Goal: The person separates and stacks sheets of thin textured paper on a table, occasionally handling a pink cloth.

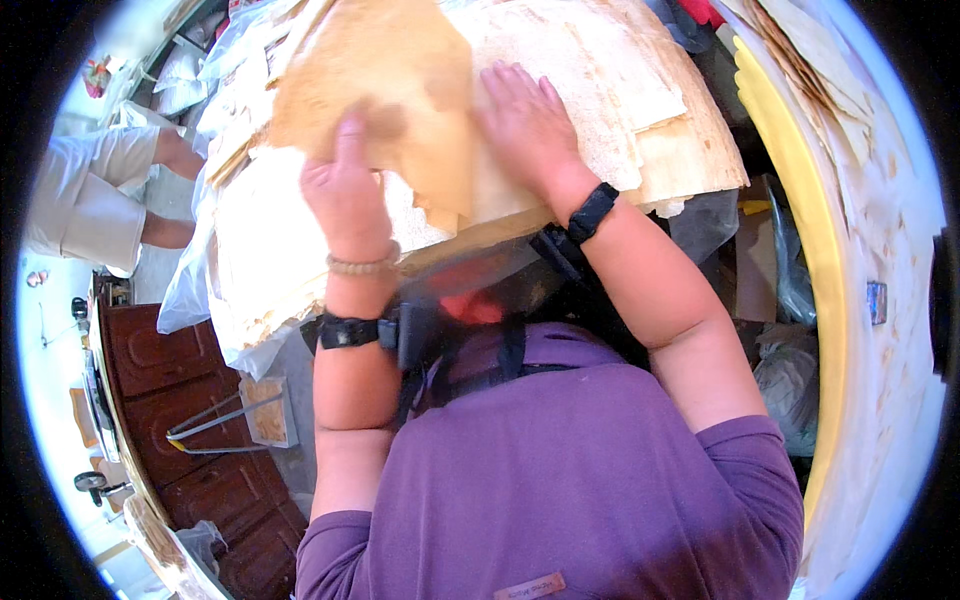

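My left hand (pixel 345 195) pinches the near edge of a tan, thin wood veneer sheet (pixel 400 75), its thumb on top and its other fingers curled. The sheet looks slightly blurred and has a ragged, torn near edge. To the right, my right hand (pixel 530 130) lies with fingers stretched out on the pale veneer stack (pixel 600 95), close against the tan sheet's right edge. This stack is made of many thin layers with rough, uneven edges. At the left, more pale veneer (pixel 265 225) spreads out under the left hand.
Clear plastic (pixel 185 285) hangs off the pile's left side. Beyond it stands a person in light shorts (pixel 90 195). Brown panelled boards (pixel 170 370) lie lower left, near a metal frame (pixel 225 425). A yellow edge (pixel 800 200) curves along the right, with a cardboard box (pixel 757 250) beside it.
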`<state>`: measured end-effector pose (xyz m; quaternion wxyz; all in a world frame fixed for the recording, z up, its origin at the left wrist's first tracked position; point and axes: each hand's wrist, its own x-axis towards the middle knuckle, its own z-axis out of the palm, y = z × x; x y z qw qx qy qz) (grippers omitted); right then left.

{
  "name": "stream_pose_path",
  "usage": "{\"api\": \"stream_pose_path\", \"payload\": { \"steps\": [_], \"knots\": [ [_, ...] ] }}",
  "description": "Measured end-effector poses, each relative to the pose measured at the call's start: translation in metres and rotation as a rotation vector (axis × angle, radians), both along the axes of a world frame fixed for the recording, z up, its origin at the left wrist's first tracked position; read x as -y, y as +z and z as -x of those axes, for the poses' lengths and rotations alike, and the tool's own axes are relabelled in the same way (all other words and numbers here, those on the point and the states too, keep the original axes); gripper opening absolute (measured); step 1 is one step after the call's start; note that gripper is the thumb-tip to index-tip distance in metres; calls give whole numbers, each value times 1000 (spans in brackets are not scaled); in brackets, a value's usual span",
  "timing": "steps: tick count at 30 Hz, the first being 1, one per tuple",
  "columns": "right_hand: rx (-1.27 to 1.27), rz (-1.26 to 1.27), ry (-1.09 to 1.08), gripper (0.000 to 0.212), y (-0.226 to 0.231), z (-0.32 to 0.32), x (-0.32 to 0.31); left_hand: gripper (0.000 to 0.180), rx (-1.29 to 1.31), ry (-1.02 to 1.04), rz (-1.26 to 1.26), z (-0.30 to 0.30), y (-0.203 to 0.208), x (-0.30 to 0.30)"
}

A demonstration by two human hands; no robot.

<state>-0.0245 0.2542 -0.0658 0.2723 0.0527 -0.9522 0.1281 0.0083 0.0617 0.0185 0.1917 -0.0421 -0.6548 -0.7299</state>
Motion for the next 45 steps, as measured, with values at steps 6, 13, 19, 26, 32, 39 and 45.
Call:
{"api": "stream_pose_path", "payload": {
  "steps": [6, 13, 19, 26, 32, 39, 45],
  "knots": [
    [168, -84, -52, 71, 9, -8, 3, 34, 71, 91, -260, -21, 6, 52],
    [206, -95, -38, 71, 10, -8, 2, 33, 123, 239, -449, -36, -37, 112],
    [156, -104, -28, 70, 8, -7, 2, 35, 277, 314, -547, -29, -66, 170],
    [105, -146, -31, 68, 3, -7, -8, 30, 225, 408, -317, -41, -55, 171],
    [66, -164, -1, 66, 6, -5, 1, 34, 120, 448, 306, -40, -105, 233],
    [15, -187, 6, 64, 5, -4, -8, 74, 354, 931, 1264, -61, -43, 201],
    [-102, -215, -40, 52, 5, -12, -5, 72, -308, 197, 1312, -61, -25, 123]
  ]
}}
